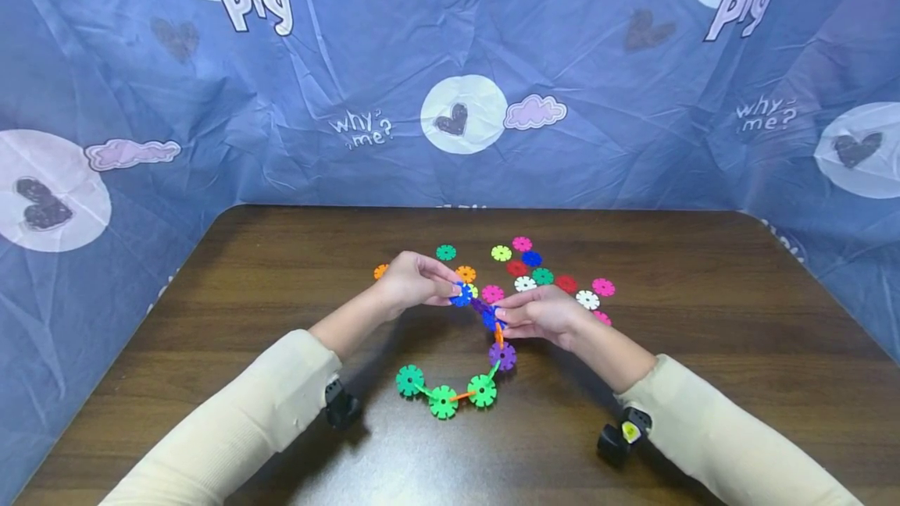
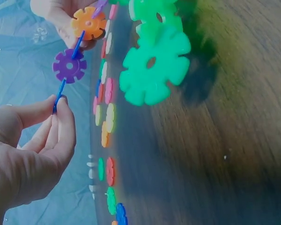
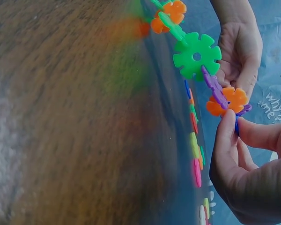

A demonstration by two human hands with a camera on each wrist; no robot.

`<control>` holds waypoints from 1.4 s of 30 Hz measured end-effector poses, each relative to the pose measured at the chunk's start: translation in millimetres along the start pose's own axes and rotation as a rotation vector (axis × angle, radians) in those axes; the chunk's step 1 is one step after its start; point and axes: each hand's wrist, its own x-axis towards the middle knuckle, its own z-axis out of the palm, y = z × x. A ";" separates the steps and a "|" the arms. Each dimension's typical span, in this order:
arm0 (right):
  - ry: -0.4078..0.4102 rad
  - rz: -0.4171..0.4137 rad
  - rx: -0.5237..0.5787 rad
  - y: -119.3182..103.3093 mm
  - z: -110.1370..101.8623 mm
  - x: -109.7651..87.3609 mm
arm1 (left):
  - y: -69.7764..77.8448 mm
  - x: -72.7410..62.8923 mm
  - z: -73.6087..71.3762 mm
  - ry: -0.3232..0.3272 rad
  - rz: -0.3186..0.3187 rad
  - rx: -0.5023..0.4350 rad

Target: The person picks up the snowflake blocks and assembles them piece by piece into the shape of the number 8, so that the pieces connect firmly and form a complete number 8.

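A chain of notched plastic snowflake discs hangs in a curve above the table, each slotted edgewise into its neighbour. My left hand (image 1: 415, 285) pinches the blue disc (image 1: 461, 294) at the upper end between thumb and fingers. With thumb and fingertips, my right hand (image 1: 547, 315) holds another blue disc (image 1: 490, 319); a purple disc (image 2: 69, 66) joins the two. Below the right hand come an orange disc (image 3: 227, 101), a purple disc (image 1: 502, 356) and several green discs (image 1: 482, 391). A teal-green disc (image 1: 410, 380) forms the free end. The right fingers partly cover their blue disc.
Loose discs in several colours lie flat behind the hands, among them a pink disc (image 1: 603, 286), a white disc (image 1: 587, 300) and a green disc (image 1: 446, 252). The brown wooden table (image 1: 281, 256) ends at a blue printed cloth (image 1: 394, 37).
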 end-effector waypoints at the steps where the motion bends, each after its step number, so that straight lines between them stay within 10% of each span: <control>1: 0.002 -0.002 -0.001 -0.2 0.2 0.0 | 0.1 0.1 0.6 0.001 0.000 -0.005; 20: 0.162 -0.014 -0.095 -0.5 6.5 7.8 | -2.9 8.1 17.3 0.121 -0.071 0.046; 42: -0.015 0.000 0.136 3.6 1.7 -1.7 | 3.2 8.6 9.9 0.031 -0.142 -0.166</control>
